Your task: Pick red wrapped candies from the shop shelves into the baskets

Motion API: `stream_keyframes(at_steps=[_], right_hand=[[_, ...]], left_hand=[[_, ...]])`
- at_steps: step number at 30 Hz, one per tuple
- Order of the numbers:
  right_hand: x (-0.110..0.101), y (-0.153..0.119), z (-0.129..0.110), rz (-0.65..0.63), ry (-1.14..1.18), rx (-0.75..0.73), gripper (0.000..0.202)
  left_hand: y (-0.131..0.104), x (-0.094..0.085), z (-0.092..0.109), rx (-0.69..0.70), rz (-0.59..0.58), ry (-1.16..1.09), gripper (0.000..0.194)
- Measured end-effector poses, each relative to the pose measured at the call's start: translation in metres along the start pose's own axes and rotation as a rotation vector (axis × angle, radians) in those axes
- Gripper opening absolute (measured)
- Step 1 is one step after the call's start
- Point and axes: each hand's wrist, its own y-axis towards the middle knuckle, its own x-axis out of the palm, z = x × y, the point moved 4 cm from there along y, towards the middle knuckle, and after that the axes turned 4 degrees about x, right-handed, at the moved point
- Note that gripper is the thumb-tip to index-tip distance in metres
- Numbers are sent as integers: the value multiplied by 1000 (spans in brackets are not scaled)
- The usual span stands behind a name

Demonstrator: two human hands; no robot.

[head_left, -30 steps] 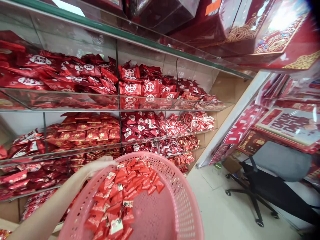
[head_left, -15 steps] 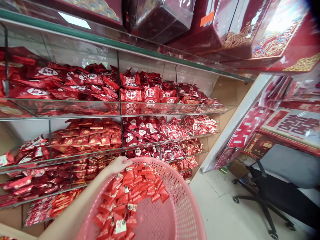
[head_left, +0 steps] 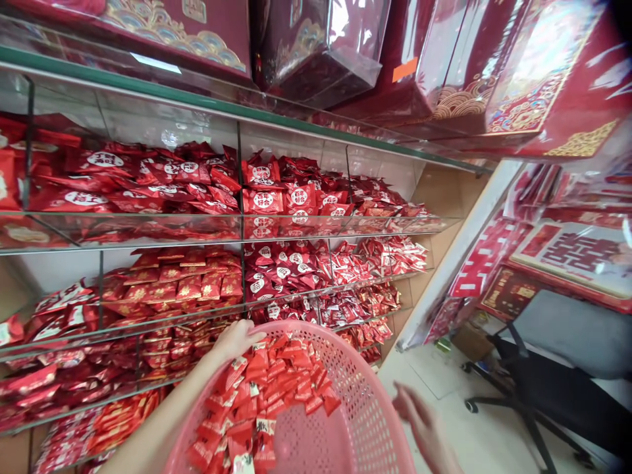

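Note:
My left hand [head_left: 239, 341] is closed over the far left rim of a pink plastic basket [head_left: 363, 388] with holes in its wall. Small red wrapped candies [head_left: 291, 372] lie in the basket, heaped toward its far and left sides, and part of its bottom is bare. To the right of the basket, my right hand [head_left: 417, 418] hangs just outside the rim, a little blurred. Its fingers are apart and nothing is in them; it looks close to the rim, but I cannot tell whether it touches.
Glass shelves [head_left: 207, 245] ahead hold several divided piles of red packets [head_left: 197, 283]. Large dark-red gift boxes [head_left: 320, 46] stand on the top shelf, above the basket. At the right are a black office chair [head_left: 553, 368] and red decorations [head_left: 494, 257] by the wall.
My right hand has come into view at the right of the basket. The left hand keeps its hold on the rim. The shelves and basket sit slightly lower in view.

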Motion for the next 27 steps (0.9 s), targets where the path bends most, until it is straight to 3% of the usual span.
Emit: stream_keyframes(at_steps=[2,4,7,10,13,16,21,24,27], right_hand=[[2,25,-22,-29,4,-65,40],[10,55,-62,-40,-41,-220,35],[37,92,-130,-78,-180,-530,29],[69,116,-170,-86,-339,-611,27],[93,130,-181,-90,-491,-585,23],[102,141,-180,-77,-516,-559,14],[91,155,-176,-20,-232,-459,17],[82,157,-171,-94,-31,-317,21],[70,151,-169,-137,80,-284,27]], left_hand=[[0,0,0,12,4,2,44],[-1,-1,1,17,4,-4,42],[-1,-1,0,16,13,-20,42],[-1,0,0,17,19,-27,42],[-1,1,0,19,15,-39,42],[0,1,-1,11,13,-53,42],[0,1,-2,9,9,-62,42],[0,1,-2,6,9,-60,43],[0,1,-2,9,6,-54,44]])
